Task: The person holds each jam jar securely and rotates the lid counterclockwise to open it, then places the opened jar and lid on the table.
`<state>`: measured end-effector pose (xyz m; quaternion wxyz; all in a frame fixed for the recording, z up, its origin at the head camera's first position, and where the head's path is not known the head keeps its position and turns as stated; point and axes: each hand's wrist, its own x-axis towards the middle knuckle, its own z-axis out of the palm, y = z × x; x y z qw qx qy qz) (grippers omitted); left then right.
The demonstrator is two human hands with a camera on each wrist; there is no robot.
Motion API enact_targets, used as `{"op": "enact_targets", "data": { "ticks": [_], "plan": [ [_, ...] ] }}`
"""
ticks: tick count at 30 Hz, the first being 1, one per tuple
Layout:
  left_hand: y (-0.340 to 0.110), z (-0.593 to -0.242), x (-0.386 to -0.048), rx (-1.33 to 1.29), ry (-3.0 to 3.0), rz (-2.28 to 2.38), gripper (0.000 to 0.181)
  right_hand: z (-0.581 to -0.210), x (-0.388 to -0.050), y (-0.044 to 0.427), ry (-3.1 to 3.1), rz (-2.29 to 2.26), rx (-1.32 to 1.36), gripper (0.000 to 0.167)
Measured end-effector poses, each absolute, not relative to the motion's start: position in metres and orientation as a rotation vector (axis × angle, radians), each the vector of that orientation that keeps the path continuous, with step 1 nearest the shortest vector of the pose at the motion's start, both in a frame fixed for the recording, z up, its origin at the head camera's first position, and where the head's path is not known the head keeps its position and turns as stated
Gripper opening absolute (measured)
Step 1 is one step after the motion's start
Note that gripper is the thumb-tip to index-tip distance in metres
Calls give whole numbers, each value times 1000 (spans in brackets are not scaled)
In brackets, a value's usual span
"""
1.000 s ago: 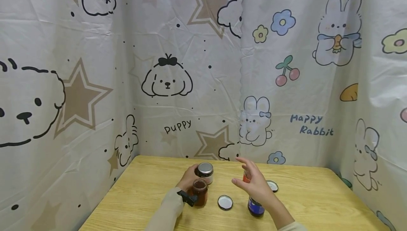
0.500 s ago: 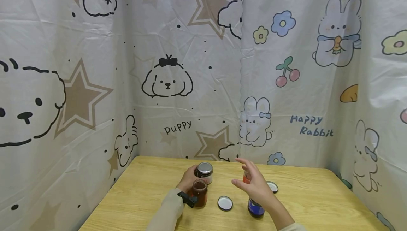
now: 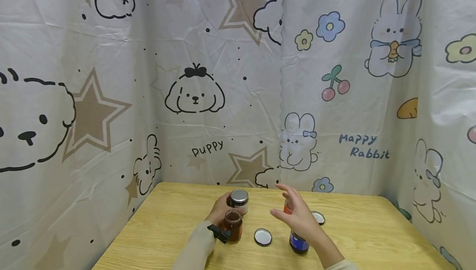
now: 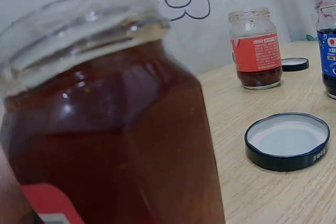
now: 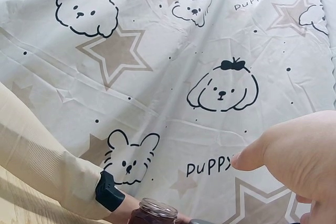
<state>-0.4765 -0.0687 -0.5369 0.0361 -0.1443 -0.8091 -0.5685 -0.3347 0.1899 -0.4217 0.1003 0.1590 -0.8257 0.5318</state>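
Note:
My left hand (image 3: pixel 218 210) grips a small glass jar (image 3: pixel 240 208) from its left side; a silver lid (image 3: pixel 239 196) covers its top. Just in front, by my left wrist, stands a lidless jar of dark red-brown jam (image 3: pixel 233 229), which fills much of the left wrist view (image 4: pixel 121 135) and hides most of that hand. My right hand (image 3: pixel 299 217) hovers with thumb and fingers spread, holding nothing. Partly behind it is an open red-labelled jar (image 4: pixel 257 53), nearly used up. Below it stands an open blue-labelled jar (image 3: pixel 299 243).
A black-rimmed lid (image 3: pixel 263 237) lies inside up on the wooden table (image 3: pixel 156 228), between the jam jar and the blue-labelled jar. Another upturned lid (image 3: pixel 318 218) lies right of my right hand. A printed curtain (image 3: pixel 208 129) encloses the table's back and sides.
The lidded jar and my left hand have shifted very slightly to the left. My right hand keeps its spread pose, and the other jars and lids stay put.

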Motion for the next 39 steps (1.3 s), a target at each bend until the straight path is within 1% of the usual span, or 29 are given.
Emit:
{"op": "enact_targets", "data": {
  "ticks": [9,16,18,25,33,39],
  "plan": [
    [-69,-536,-479,-435,-2486,-1771,66,-416,-331,190,-2420,1572,512,71],
    [-70,-532,-474,-460,-2462,-1768,67,-418,-332,189,-2434,1567,480,72],
    [-70,-535,-476,-447,-2447,-1787,68,-419,-332,189,-2432,1576,478,73],
    [-66,-522,-460,-325,-2366,-1857,64,-420,-332,188,-2415,1581,498,72],
    [-64,-520,-467,-292,-2284,-1997,73,-420,-333,190,-2422,1586,465,74],
    [-64,-522,-469,-265,-2276,-2027,72,-421,-333,191,-2415,1591,462,74]
  ]
}}
